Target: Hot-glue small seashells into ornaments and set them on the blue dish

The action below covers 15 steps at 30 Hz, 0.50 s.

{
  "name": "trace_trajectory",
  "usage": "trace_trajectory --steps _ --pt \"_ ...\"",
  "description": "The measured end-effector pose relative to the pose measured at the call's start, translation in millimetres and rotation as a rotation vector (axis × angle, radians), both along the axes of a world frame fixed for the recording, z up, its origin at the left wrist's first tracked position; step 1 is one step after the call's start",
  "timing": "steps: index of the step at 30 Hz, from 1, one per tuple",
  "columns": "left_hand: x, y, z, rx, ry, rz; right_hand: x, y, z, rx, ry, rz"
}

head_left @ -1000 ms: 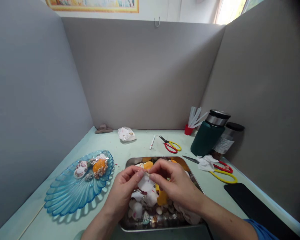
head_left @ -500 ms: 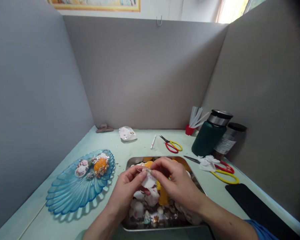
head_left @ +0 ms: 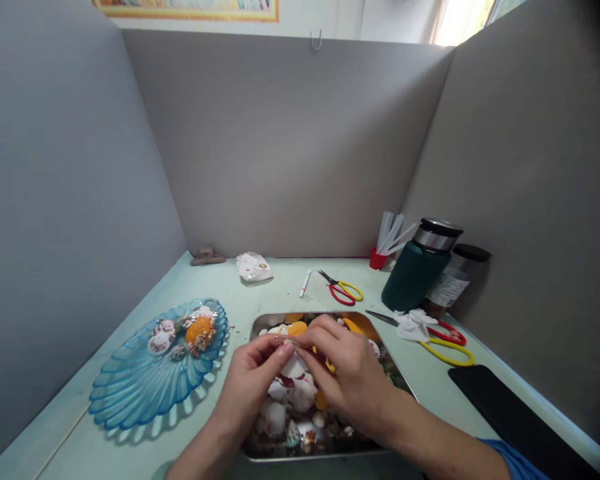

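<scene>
Over a metal tray (head_left: pixel 254 460) filled with seashells, both hands meet at one white shell (head_left: pixel 294 367). My left hand (head_left: pixel 247 380) pinches the shell's upper edge between thumb and index finger. From the other side, my right hand (head_left: pixel 347 373) closes its thumb and fingers at the same edge, fingertips touching the left ones. Something thin and pale shows between the fingertips, too small to name. Beneath them in the tray lie white shells (head_left: pixel 303 395), orange shells and small spiral shells (head_left: pixel 293 435).
A blue shell-shaped dish (head_left: pixel 140 380) on the left holds several shells (head_left: pixel 200 330). Behind the tray lie small scissors (head_left: pixel 343 292), a white stick (head_left: pixel 305 283) and a plastic bag (head_left: pixel 254 267). Rightward stand a green bottle (head_left: pixel 417 273), larger scissors (head_left: pixel 450 350) and a black phone-like slab (head_left: pixel 505 413).
My right hand has shifted slightly, its fingers curling closer over the shell's top edge. The left hand keeps its pinch. The whole view has moved a little.
</scene>
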<state>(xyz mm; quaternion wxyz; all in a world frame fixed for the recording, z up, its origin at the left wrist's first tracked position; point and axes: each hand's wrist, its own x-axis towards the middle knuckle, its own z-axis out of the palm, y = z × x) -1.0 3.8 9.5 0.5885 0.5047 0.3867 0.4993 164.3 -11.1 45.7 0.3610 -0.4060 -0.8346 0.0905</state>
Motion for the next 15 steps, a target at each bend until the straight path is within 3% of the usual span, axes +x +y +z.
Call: trace_trajectory --steps 7,15 --pt "0.8 0.7 -0.5 0.002 -0.001 -0.024 0.4 0.7 -0.4 0.022 -0.039 -0.025" --pt "0.5 -0.3 5.0 0.003 -0.072 -0.027 4.5 2.3 6.7 -0.112 0.029 -0.065"
